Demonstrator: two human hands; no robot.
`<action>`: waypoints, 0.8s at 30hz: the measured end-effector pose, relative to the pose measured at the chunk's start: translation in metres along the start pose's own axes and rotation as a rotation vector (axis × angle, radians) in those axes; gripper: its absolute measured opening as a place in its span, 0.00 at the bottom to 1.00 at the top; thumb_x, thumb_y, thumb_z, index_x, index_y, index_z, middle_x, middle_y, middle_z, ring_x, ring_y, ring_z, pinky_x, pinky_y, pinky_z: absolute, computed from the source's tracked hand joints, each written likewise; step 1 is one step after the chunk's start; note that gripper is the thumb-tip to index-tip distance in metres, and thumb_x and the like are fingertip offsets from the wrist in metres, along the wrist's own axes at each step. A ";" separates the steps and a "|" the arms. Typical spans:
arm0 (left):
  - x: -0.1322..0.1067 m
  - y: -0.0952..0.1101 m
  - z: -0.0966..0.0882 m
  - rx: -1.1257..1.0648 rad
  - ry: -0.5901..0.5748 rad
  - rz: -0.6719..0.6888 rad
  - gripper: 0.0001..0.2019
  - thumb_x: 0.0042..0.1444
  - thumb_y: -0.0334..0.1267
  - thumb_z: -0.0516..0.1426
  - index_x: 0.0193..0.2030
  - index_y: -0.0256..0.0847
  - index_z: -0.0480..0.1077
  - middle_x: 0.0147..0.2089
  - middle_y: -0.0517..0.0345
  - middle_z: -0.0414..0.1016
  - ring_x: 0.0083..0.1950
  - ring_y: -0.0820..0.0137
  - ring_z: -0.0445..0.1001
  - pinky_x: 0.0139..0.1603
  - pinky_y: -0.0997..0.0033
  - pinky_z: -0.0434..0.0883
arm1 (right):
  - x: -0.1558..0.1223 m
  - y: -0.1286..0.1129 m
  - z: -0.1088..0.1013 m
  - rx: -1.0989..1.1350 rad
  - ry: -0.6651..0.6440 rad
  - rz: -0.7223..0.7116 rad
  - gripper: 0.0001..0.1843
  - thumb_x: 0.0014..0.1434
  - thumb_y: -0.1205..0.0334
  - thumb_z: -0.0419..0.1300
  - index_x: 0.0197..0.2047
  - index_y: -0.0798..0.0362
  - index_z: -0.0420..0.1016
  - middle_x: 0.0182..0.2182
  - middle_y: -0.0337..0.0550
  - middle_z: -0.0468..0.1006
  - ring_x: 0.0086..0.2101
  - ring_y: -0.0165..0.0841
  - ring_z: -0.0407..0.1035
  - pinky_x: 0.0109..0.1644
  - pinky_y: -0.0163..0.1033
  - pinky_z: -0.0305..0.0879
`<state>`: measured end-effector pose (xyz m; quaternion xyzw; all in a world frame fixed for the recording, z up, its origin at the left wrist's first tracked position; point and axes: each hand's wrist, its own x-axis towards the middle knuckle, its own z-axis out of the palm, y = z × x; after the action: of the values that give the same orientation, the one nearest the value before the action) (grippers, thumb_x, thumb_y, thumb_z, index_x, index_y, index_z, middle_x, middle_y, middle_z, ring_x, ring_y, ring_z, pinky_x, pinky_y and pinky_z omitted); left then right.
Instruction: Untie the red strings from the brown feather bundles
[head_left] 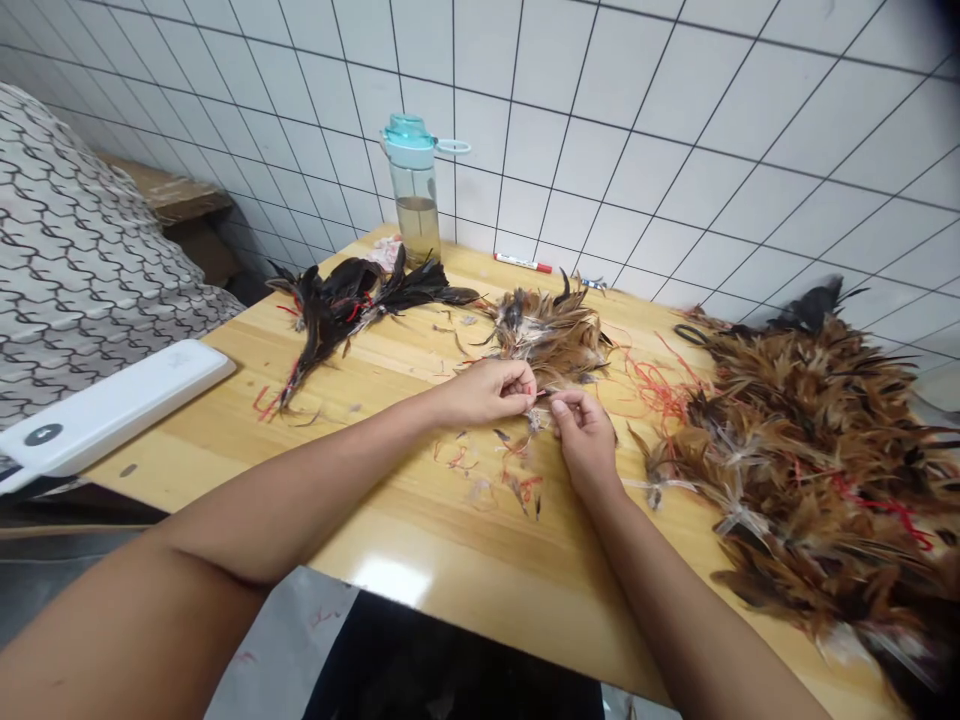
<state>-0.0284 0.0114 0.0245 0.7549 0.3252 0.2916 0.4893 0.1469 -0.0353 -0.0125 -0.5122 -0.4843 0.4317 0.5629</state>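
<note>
My left hand (496, 393) is closed in a pinch over the middle of the wooden table (360, 500), with a speck of red at its fingertips. Close by on the right, my right hand (586, 432) pinches with thumb and forefinger. A thin dark strand spans the small gap between them; whether it is a quill or string I cannot make out. Just beyond the hands lies a loose heap of brown feathers (551, 330). Scraps of red string (525, 480) and feather bits are scattered below the hands.
Bundled brown feathers (817, 440) cover the right side, beside tangled red string (664, 385). Black feathers (337, 300) lie at back left. A water bottle (415, 190) and red marker (523, 263) stand and lie near the tiled wall. A white device (120, 405) juts over the left edge.
</note>
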 end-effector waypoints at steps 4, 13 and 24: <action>-0.002 -0.003 0.002 0.132 -0.061 0.021 0.06 0.53 0.37 0.56 0.36 0.36 0.68 0.27 0.63 0.68 0.27 0.78 0.63 0.27 0.81 0.60 | 0.006 0.000 -0.007 -0.126 -0.044 -0.082 0.06 0.53 0.59 0.62 0.36 0.49 0.76 0.30 0.39 0.74 0.28 0.30 0.62 0.36 0.38 0.60; -0.003 0.002 0.012 0.205 -0.046 -0.001 0.05 0.52 0.35 0.57 0.35 0.35 0.69 0.26 0.63 0.69 0.26 0.80 0.63 0.26 0.82 0.59 | 0.000 -0.004 -0.009 -0.717 -0.098 -0.411 0.10 0.58 0.66 0.54 0.30 0.49 0.75 0.31 0.42 0.71 0.35 0.34 0.64 0.39 0.38 0.59; 0.002 -0.003 0.027 -0.490 0.150 -0.230 0.06 0.46 0.28 0.61 0.27 0.34 0.66 0.23 0.60 0.71 0.23 0.80 0.67 0.25 0.81 0.63 | -0.013 -0.022 -0.008 -1.333 -0.056 -0.804 0.13 0.64 0.65 0.51 0.38 0.50 0.78 0.31 0.43 0.75 0.30 0.31 0.63 0.32 0.38 0.49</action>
<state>-0.0080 -0.0008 0.0122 0.5487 0.3637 0.3592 0.6615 0.1530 -0.0516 0.0078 -0.5165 -0.8040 -0.1753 0.2370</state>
